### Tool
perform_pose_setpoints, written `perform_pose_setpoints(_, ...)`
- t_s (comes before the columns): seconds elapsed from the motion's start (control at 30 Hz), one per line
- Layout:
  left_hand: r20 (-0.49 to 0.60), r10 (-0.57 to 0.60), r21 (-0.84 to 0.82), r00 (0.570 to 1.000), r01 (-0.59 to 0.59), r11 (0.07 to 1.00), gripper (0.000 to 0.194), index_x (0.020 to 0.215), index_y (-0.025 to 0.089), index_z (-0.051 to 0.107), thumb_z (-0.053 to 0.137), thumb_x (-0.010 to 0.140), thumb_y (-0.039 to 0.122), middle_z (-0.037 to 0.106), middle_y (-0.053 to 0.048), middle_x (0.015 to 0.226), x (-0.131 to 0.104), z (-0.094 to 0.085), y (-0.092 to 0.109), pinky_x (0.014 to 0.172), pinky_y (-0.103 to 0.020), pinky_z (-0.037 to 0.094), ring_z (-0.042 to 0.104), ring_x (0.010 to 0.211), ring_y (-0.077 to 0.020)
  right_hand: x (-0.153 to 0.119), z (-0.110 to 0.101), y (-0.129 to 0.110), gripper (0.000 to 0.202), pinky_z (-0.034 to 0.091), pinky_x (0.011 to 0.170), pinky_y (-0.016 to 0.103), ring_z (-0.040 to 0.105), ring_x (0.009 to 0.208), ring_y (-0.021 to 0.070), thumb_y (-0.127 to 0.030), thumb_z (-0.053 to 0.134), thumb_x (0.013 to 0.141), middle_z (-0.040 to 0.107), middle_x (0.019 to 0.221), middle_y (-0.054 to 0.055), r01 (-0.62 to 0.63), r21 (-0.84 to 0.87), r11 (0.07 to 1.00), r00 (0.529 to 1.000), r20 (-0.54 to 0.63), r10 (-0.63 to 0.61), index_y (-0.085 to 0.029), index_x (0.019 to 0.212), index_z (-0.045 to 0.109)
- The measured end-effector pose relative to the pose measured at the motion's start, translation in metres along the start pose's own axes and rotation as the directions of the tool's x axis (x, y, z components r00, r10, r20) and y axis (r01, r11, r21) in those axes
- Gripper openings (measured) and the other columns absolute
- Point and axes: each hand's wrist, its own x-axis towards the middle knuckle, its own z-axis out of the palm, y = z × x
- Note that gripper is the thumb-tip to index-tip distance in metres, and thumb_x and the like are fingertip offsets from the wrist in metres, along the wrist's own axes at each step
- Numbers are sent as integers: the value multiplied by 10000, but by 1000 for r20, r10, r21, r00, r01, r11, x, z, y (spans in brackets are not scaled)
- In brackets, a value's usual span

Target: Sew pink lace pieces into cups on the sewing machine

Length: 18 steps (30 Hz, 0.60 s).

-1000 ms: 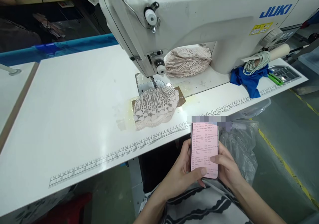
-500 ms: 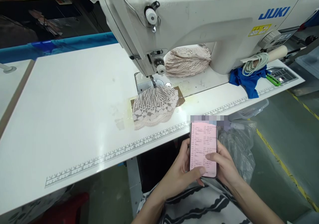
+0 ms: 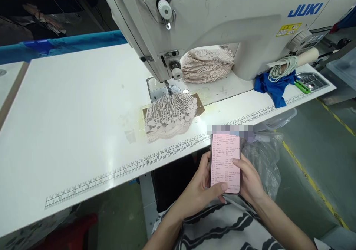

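Note:
A smartphone (image 3: 226,164) with a pink screen full of small lines of text is held upright above my lap. My left hand (image 3: 201,190) grips its left side, the thumb lying across the lower screen. Around the right edge closes my right hand (image 3: 250,177), its thumb over the screen's right part. Beyond the phone, a piece of beige lace (image 3: 171,118) lies fanned out on the table, its gathered top under the needle area of the white sewing machine (image 3: 211,23).
A folded stack of beige lace (image 3: 208,66) sits under the machine's arm. To the right lie a blue cloth (image 3: 274,88), a coil of pale cord (image 3: 282,70) and a green cutter (image 3: 302,87). A printed ruler (image 3: 125,170) runs along the front of the white table (image 3: 83,112). A clear plastic bag (image 3: 263,161) hangs below.
The text on the phone has scrolled, and my right thumb has moved up the screen. Both hands keep their hold. The whole view has shifted slightly.

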Motion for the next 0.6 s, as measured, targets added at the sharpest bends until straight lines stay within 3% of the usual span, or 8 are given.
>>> perform_pose_setpoints(0.17,3,11,-11,1000,-11,1000,582,1312,290,303,667,858,324,471,-77,1220,1,0,1,611,-239,579,564,931,-173,1,0,0,292,506,752,353,629,909,255,-369,630,771,701,1020,55,26,43,999,998,47,-28,-220,1020,662)
perform_pose_setpoints(0.37,-17,-7,-19,1000,7,1000,595,1321,281,298,667,856,299,482,-93,1252,0,0,3,601,-244,579,585,960,-200,0,-2,-2,395,506,571,312,624,736,220,-179,615,640,703,914,30,12,22,1000,991,136,-15,-233,1031,630)
perform_pose_setpoints(0.6,-7,5,-11,1000,-5,1000,587,1329,291,294,653,865,289,476,-83,1254,0,1,4,608,-248,585,576,936,-182,0,-3,-2,402,509,599,310,625,764,220,-142,592,606,702,895,23,21,10,1000,994,106,-22,-224,997,633)
